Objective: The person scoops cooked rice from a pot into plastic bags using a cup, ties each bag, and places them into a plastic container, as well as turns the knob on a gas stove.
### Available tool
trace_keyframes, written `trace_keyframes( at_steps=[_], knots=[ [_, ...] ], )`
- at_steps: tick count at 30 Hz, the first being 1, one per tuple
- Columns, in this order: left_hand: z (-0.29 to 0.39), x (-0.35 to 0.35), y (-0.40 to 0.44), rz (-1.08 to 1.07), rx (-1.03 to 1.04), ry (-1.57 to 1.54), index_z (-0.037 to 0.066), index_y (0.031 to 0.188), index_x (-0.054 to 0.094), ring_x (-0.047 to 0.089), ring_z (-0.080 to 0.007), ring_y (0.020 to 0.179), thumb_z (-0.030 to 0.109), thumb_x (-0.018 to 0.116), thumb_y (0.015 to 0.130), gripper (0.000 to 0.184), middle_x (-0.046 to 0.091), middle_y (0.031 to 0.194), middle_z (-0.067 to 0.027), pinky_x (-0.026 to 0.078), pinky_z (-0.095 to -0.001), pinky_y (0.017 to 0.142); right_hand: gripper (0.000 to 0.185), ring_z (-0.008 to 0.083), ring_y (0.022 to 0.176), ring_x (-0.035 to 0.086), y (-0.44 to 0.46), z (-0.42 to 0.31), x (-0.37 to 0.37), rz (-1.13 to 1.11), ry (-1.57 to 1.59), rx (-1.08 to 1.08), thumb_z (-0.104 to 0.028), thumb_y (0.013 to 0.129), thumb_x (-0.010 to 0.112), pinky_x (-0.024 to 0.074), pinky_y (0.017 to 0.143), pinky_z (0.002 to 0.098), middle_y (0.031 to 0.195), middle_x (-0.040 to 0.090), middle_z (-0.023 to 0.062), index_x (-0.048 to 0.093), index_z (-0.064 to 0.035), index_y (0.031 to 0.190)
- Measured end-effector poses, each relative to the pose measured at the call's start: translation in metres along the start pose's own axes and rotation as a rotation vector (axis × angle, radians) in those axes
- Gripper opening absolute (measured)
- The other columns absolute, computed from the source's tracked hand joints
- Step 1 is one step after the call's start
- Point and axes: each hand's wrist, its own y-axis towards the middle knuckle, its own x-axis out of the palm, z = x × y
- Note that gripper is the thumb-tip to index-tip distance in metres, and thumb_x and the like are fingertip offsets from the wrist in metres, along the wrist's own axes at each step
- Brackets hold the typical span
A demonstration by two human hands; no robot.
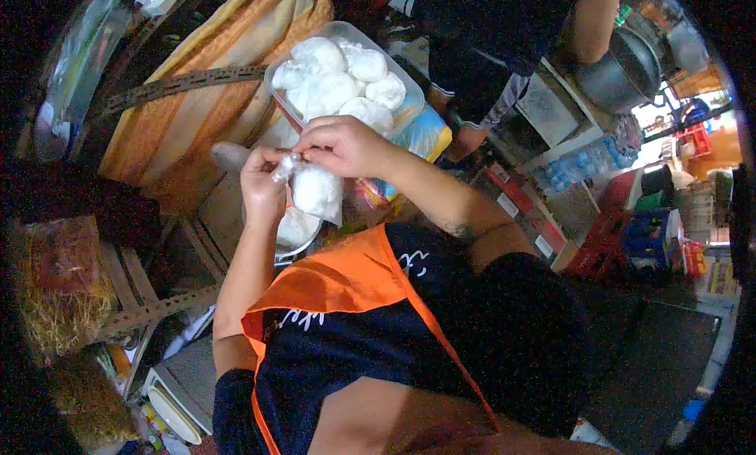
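A clear plastic bag filled with something white [316,192] hangs below my two hands, its twisted neck between them. My left hand [263,179] pinches one side of the neck, fingers closed. On the other side of the neck, the closed fingers of my right hand [340,146] hold the plastic too. Just beyond my hands, a clear plastic tub [416,100] holds several similar white bags [321,92]. Another white bag [295,228] lies lower down, partly behind the one I hold.
Orange-striped cloth [197,92] drapes at the left, crossed by a perforated metal bar [185,83]. Another person in dark clothes [492,22] is near the tub at the top. A large dark pot [622,69], packs of water bottles [587,159] and boxes line the right.
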Motion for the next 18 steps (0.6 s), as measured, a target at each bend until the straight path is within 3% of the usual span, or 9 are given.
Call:
trace_keyframes(
  at_steps=[5, 8, 11, 12, 13, 14, 15, 17, 18],
  knots=[
    [-0.023, 0.01, 0.023, -0.116, -0.116, 0.074, 0.003, 0.07, 0.049, 0.049, -0.0085, 0.065, -0.004, 0.056, 0.068, 0.01, 0.054, 0.072, -0.0034, 0.04, -0.0208, 0.059, 0.007, 0.0242, 0.063, 0.053, -0.01, 0.014, -0.025, 0.004, -0.012, -0.01, -0.005, 0.066, 0.055, 0.042, 0.056, 0.0301, 0.068, 0.053, 0.0103, 0.056, -0.0015, 0.072],
    [-0.018, 0.043, 0.035, -0.257, -0.133, 0.08, 0.003, 0.083, 0.052, 0.048, -0.0078, 0.073, 0.005, 0.053, 0.074, 0.009, 0.053, 0.082, -0.0017, 0.038, -0.0203, 0.064, 0.005, 0.0256, 0.059, 0.051, -0.006, 0.021, -0.04, 0.088, -0.256, -0.053, -0.005, 0.062, 0.054, 0.0408, 0.053, 0.0307, 0.063, 0.05, 0.0102, 0.051, -0.0021, 0.064],
    [-0.028, 0.058, 0.057, -0.446, -0.137, 0.418, 0.0, 0.086, 0.055, 0.046, -0.006, 0.068, 0.012, 0.054, 0.076, 0.016, 0.052, 0.074, -0.0006, 0.037, -0.0192, 0.059, 0.01, 0.0247, 0.065, 0.052, -0.001, 0.022, -0.075, 0.135, -0.395, 0.006, -0.006, 0.066, 0.053, 0.0423, 0.057, 0.0287, 0.073, 0.051, 0.0114, 0.054, -0.0022, 0.075],
    [-0.028, 0.072, 0.072, -0.4, -0.159, 0.437, 0.0, 0.083, 0.055, 0.046, -0.0063, 0.067, 0.014, 0.055, 0.075, 0.016, 0.052, 0.071, -0.0009, 0.037, -0.0197, 0.057, 0.01, 0.0247, 0.065, 0.052, -0.005, 0.035, -0.083, 0.134, -0.394, 0.005, -0.006, 0.066, 0.053, 0.0423, 0.057, 0.0287, 0.073, 0.051, 0.0114, 0.054, -0.0022, 0.075],
    [-0.028, 0.091, 0.085, -0.351, -0.183, 0.455, 0.0, 0.081, 0.056, 0.046, -0.0066, 0.065, 0.015, 0.055, 0.075, 0.016, 0.052, 0.069, -0.0012, 0.037, -0.0202, 0.055, 0.016, 0.0242, 0.071, 0.052, -0.014, 0.055, -0.091, 0.222, -0.282, 0.154, -0.008, 0.069, 0.051, 0.0425, 0.062, 0.0282, 0.081, 0.05, 0.0123, 0.053, -0.0028, 0.084],
    [-0.033, 0.101, 0.092, -0.317, -0.036, 0.415, 0.0, 0.08, 0.057, 0.047, -0.0076, 0.063, 0.014, 0.056, 0.074, 0.015, 0.054, 0.069, -0.0024, 0.039, -0.0218, 0.055, 0.022, 0.0237, 0.076, 0.052, -0.024, 0.069, -0.095, 0.305, -0.169, 0.301, -0.009, 0.072, 0.049, 0.0427, 0.067, 0.0277, 0.088, 0.05, 0.0131, 0.052, -0.0034, 0.093],
    [-0.044, 0.107, 0.102, -0.309, -0.032, 0.412, 0.0, 0.08, 0.057, 0.047, -0.0076, 0.063, 0.014, 0.056, 0.074, 0.015, 0.054, 0.069, -0.0024, 0.039, -0.0218, 0.055, 0.022, 0.0237, 0.076, 0.052, -0.034, 0.076, -0.099, 0.298, -0.169, 0.296, -0.009, 0.072, 0.049, 0.0427, 0.067, 0.0277, 0.088, 0.05, 0.0131, 0.052, -0.0034, 0.093],
    [-0.07, 0.111, 0.12, -0.337, 0.194, 0.436, 0.001, 0.082, 0.057, 0.05, -0.0095, 0.064, 0.014, 0.056, 0.074, 0.016, 0.056, 0.074, -0.0041, 0.041, -0.0233, 0.058, 0.032, 0.0273, 0.092, 0.048, -0.052, 0.093, -0.099, 0.29, -0.303, 0.552, -0.009, 0.074, 0.046, 0.0394, 0.08, 0.0308, 0.1, 0.047, 0.0166, 0.047, -0.005, 0.105],
    [-0.072, 0.109, 0.123, -0.375, 0.205, 0.509, 0.002, 0.087, 0.057, 0.052, -0.0117, 0.071, 0.013, 0.056, 0.073, 0.018, 0.057, 0.082, -0.0057, 0.042, -0.0237, 0.066, 0.032, 0.0273, 0.092, 0.048, -0.068, 0.11, -0.087, 0.283, -0.299, 0.548, -0.009, 0.074, 0.046, 0.0394, 0.08, 0.0308, 0.1, 0.047, 0.0166, 0.047, -0.005, 0.105]
  ],
)
